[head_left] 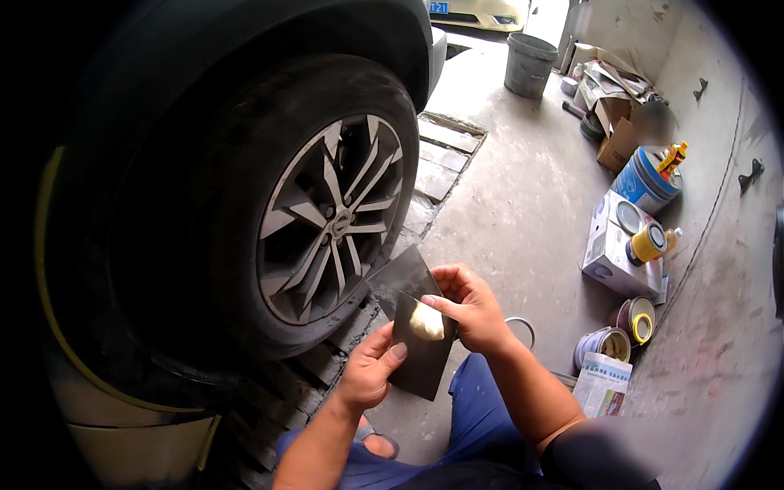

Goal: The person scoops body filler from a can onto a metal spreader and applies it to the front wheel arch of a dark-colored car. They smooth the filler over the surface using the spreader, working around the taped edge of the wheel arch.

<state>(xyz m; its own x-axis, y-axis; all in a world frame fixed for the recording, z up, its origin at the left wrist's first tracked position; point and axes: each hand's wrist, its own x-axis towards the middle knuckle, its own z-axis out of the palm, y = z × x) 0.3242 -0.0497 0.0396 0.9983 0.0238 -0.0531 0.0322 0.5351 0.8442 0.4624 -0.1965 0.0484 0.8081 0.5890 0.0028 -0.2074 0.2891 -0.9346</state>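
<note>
Both hands hold thin dark flat plates in front of me. The front plate (420,367) carries a lump of cream-coloured paste (427,325) near its top. Another plate (404,268) shows behind it, angled up toward the left. My left hand (376,366) is closed on the front plate's left edge, thumb on its face. My right hand (465,314) is closed at the upper right of the plates, thumb beside the paste and fingers partly hidden behind.
Left stands a car wheel (335,220), with yellow tape (49,278) edging the body. A slatted grate (441,155) runs beside it. Along the right wall (710,245) are paint cans (604,347), a box (612,257), cardboard (612,147) and a bucket (529,65). Another car (469,16) is beyond.
</note>
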